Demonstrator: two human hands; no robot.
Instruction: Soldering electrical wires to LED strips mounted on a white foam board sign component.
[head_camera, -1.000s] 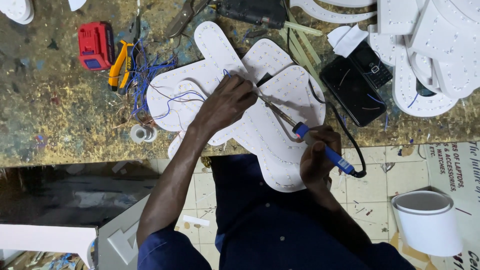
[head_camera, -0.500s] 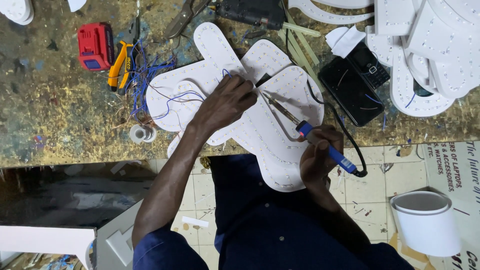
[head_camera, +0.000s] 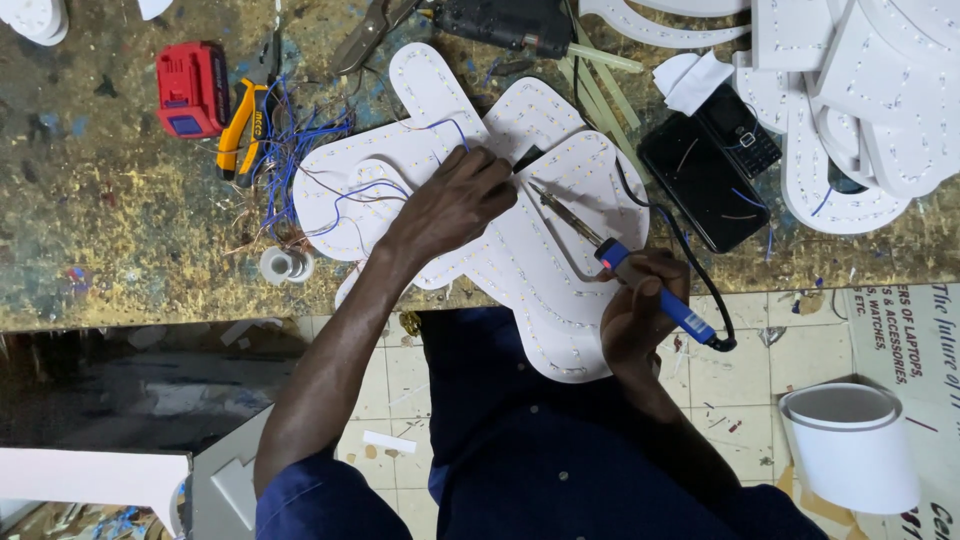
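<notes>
A white cut-out sign board (head_camera: 545, 265) dotted with rows of small lights lies on the worn workbench (head_camera: 110, 240), its lower end hanging over the bench edge. My left hand (head_camera: 455, 200) rests on its upper middle, fingers pinched over a thin wire near the board's centre. My right hand (head_camera: 640, 305) grips the blue handle of a soldering iron (head_camera: 610, 255), whose metal tip points up-left toward my left fingertips. Blue and red wires (head_camera: 345, 195) trail across the board's left lobe.
A red battery pack (head_camera: 192, 88), yellow-handled pliers (head_camera: 240, 130), a solder spool (head_camera: 280, 265), scissors (head_camera: 365, 35), a black glue gun (head_camera: 500, 22), two phones (head_camera: 710, 165) and stacked white cut-outs (head_camera: 860, 110) lie on the bench. A white roll (head_camera: 850, 445) stands on the tiled floor.
The soldering iron tip has edged slightly toward my left fingertips; my left hand stays on the board. Otherwise little has moved.
</notes>
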